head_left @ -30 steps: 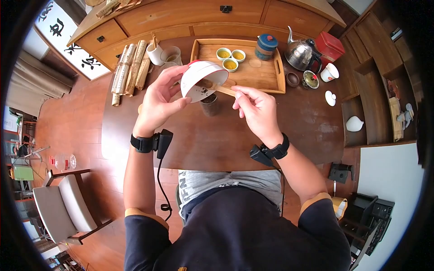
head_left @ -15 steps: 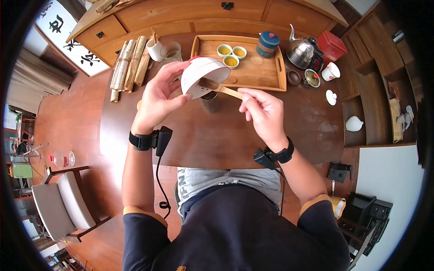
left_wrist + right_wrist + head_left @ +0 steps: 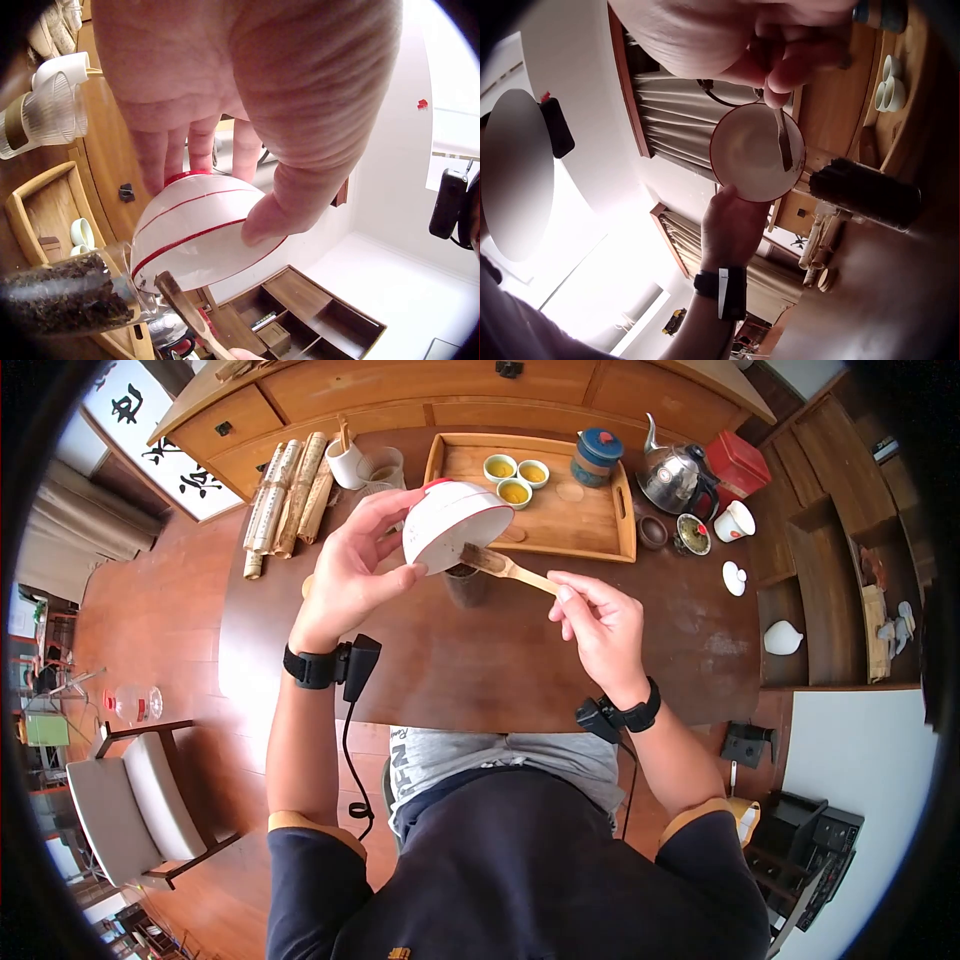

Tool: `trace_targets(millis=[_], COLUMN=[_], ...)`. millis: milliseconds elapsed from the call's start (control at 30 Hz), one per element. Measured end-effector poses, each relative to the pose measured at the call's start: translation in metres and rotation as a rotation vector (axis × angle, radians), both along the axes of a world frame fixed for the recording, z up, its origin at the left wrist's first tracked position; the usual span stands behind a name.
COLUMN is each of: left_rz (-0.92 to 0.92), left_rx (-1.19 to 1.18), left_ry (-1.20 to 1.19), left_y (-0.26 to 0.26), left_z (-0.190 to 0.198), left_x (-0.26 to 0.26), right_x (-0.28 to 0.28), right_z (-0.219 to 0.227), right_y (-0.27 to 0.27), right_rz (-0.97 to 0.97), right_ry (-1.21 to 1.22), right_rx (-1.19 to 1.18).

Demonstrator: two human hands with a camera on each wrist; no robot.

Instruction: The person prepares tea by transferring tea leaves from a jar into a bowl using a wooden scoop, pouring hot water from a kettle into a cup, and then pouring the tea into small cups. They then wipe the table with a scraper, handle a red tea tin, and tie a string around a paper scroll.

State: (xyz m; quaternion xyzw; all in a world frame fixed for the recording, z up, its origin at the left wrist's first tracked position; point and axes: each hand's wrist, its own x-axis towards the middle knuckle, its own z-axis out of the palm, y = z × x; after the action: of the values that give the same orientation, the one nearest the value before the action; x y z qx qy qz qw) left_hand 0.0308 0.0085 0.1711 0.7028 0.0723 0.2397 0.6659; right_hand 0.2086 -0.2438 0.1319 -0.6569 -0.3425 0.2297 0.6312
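Observation:
My left hand [image 3: 352, 575] grips a white bowl [image 3: 450, 525] with red lines by its base and rim, tilted on its side. Below the bowl's lower rim stands a clear glass [image 3: 466, 588]; in the left wrist view the glass [image 3: 71, 292] holds dark dry leaves. My right hand [image 3: 600, 625] pinches the end of a wooden scoop [image 3: 520, 572], whose darkened tip lies at the bowl's rim, above the glass. In the right wrist view the bowl [image 3: 742, 154] looks nearly bare inside, with a few dark bits near the rim.
Behind the hands, a wooden tray [image 3: 590, 547] carries three cups [image 3: 514, 492] and a blue jar [image 3: 597, 458]. A kettle [image 3: 672, 482], red tin [image 3: 738, 463] and lidded cup stand at the right. Rolled bundles [image 3: 290, 495], a white holder and a glass pitcher [image 3: 382, 467] are at the back left.
My right hand has drawn back to the right and toward my body, bringing the scoop's tip from inside the bowl out to its rim. The bowl has shifted slightly right.

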Motion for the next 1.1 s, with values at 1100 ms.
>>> trace_targets(millis=[1100], left_rz=[0.036], left_rx=[-0.013], left_ry=[0.002], left_y=[-0.006], left_z=[0.002], left_x=[0.000], right_x=[-0.013], right_z=[-0.004], right_y=[0.025], right_rz=[-0.096], right_ry=[-0.049], right_rx=[0.052])
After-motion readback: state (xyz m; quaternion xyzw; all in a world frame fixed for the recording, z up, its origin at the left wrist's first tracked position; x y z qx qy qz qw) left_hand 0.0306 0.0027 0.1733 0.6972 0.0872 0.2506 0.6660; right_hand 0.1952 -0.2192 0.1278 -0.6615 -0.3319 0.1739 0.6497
